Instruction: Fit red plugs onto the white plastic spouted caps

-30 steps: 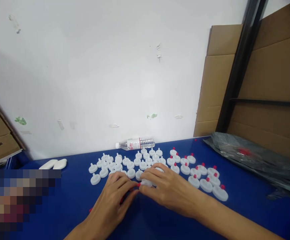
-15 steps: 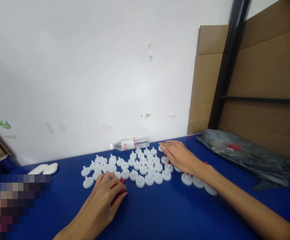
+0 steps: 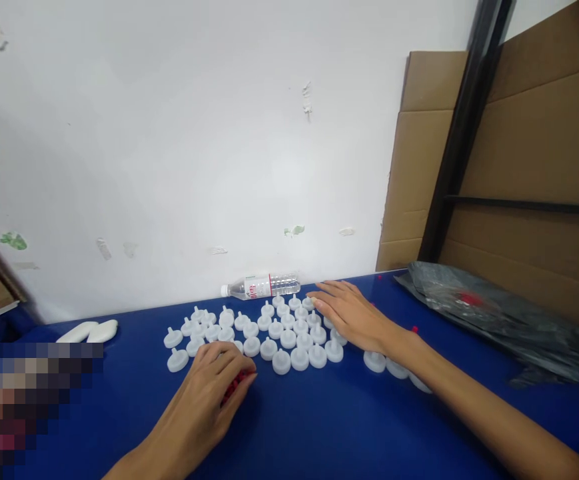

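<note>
Several white round caps with small spouts (image 3: 269, 330) stand in rows on the blue table (image 3: 319, 427). My left hand (image 3: 214, 390) rests at the near left edge of the rows, fingers curled over small red pieces (image 3: 233, 387). My right hand (image 3: 352, 313) lies flat, fingers stretched out, over the caps at the right of the group. More white caps (image 3: 386, 365) show under my right wrist, and one small red piece (image 3: 414, 329) peeks out beside it.
A clear water bottle (image 3: 262, 286) lies on its side against the white wall. A grey plastic bag (image 3: 499, 313) with red pieces inside lies at right, before cardboard sheets (image 3: 534, 147). Two white oblong things (image 3: 89, 331) lie at far left.
My right hand left the left hand, reached out over the red-tipped caps at right, then slid slightly left. My left hand stayed put, curling more over the red pieces.
</note>
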A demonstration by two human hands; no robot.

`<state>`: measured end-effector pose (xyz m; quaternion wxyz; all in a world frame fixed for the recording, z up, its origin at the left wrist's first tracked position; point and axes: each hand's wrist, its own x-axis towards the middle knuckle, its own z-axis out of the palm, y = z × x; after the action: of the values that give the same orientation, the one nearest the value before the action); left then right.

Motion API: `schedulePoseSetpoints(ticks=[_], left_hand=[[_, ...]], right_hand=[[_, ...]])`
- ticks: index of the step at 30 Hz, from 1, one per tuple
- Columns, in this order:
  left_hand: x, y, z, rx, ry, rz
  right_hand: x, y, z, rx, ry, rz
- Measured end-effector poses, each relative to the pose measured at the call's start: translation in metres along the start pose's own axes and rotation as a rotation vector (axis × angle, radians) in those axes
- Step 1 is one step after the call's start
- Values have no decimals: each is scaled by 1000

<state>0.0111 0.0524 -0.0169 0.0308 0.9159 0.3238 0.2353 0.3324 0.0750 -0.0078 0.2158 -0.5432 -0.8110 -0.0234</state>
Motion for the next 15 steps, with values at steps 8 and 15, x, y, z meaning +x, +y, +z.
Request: schedulePoseSetpoints(ticks=[8, 15], left_hand=[[-2, -1, 6, -60, 62, 66], [-1, -1, 2, -30, 107, 45]], right_hand=[[8, -4, 10, -8, -80, -50], [11, -7, 3, -29, -39, -58]])
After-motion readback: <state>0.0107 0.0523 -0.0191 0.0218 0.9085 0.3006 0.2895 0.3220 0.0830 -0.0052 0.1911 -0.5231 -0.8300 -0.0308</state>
